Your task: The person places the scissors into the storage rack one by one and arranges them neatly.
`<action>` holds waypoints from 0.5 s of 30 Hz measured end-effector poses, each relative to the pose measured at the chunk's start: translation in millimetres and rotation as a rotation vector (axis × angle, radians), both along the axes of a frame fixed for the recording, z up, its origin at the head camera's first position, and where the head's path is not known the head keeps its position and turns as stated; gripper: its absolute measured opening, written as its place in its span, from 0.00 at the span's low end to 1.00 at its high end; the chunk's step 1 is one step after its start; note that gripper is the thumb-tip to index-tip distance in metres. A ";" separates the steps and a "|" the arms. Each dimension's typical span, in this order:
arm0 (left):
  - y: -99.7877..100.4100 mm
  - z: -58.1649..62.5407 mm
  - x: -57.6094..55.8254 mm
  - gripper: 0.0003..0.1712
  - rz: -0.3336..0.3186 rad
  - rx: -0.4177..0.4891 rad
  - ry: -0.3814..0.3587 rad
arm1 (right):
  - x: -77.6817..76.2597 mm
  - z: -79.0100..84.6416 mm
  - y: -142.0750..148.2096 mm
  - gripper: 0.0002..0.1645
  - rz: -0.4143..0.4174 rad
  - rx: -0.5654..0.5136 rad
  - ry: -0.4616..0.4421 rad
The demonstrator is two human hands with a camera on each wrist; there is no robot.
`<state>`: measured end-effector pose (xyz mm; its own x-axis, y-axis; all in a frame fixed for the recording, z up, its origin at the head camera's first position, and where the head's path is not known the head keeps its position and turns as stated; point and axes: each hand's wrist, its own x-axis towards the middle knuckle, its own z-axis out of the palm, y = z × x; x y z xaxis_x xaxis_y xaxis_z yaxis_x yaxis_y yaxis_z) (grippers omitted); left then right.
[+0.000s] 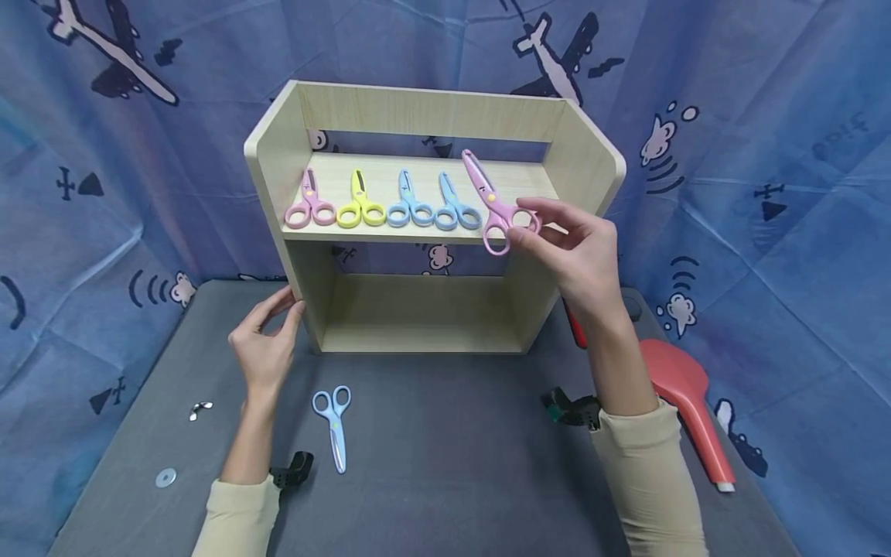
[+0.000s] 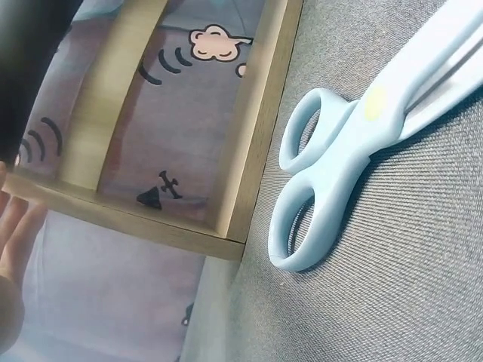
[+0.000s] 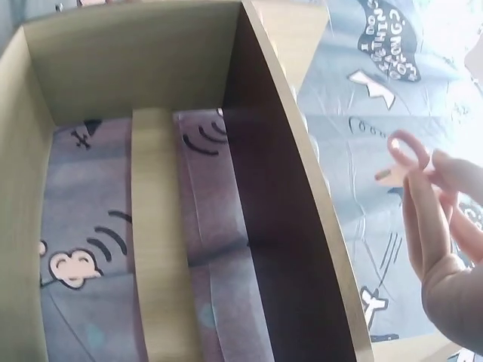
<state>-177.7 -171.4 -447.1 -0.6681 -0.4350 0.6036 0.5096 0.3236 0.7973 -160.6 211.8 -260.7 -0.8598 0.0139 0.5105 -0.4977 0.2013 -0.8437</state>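
My right hand (image 1: 578,240) pinches a pinkish-purple pair of scissors (image 1: 487,193) by one handle loop, in front of the upper board of a two-tier wooden shelf (image 1: 425,237). The blades point up and to the left. In the right wrist view, the pink handle (image 3: 411,147) shows between the fingers; the blades are hard to make out. With fingertips and thumb, my left hand (image 1: 264,340) touches the shelf's left side panel near its front edge. On the upper board lie pink scissors (image 1: 309,203), yellow scissors (image 1: 359,203) and two blue pairs (image 1: 409,203), blades backward.
Blue scissors (image 1: 334,425) lie on the grey table (image 1: 431,464) in front of the shelf. At the left are a small metal piece (image 1: 200,410) and a round disc (image 1: 165,477). A red paddle-shaped object (image 1: 685,394) lies right of my right forearm. Patterned blue curtains (image 1: 752,155) surround the table.
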 end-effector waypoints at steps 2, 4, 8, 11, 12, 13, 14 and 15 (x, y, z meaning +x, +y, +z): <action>-0.4 -0.6 -0.1 0.16 0.002 0.001 -0.001 | -8.0 3.8 -0.7 0.23 -0.038 -0.007 -0.011; -0.8 -1.3 -0.1 0.16 0.002 0.001 -0.002 | -16.0 5.7 -0.8 0.24 -0.081 0.014 -0.019; -1.2 -2.3 -1.2 0.16 0.002 0.005 -0.002 | -31.7 7.4 -0.4 0.25 -0.138 0.044 -0.043; -1.2 -2.3 -2.0 0.16 0.001 0.012 0.001 | -42.4 7.9 0.2 0.25 -0.155 0.058 -0.063; -1.1 -2.3 -2.2 0.16 0.000 0.013 0.002 | -45.4 7.8 0.7 0.25 -0.160 0.075 -0.069; -1.0 -2.3 -2.2 0.16 0.000 0.012 0.001 | -47.9 7.8 1.2 0.25 -0.166 0.092 -0.075; -0.9 -2.1 -2.2 0.16 0.000 0.013 0.001 | -50.0 7.9 1.7 0.24 -0.168 0.106 -0.084; -0.9 -1.9 -2.0 0.15 0.000 0.013 0.000 | -51.5 8.2 2.2 0.24 -0.172 0.120 -0.094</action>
<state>-179.7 -172.3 -449.0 -0.6684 -0.4426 0.5977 0.5093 0.3133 0.8015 -212.0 214.0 -252.4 -0.8937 0.1084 0.4355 -0.3682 0.3777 -0.8496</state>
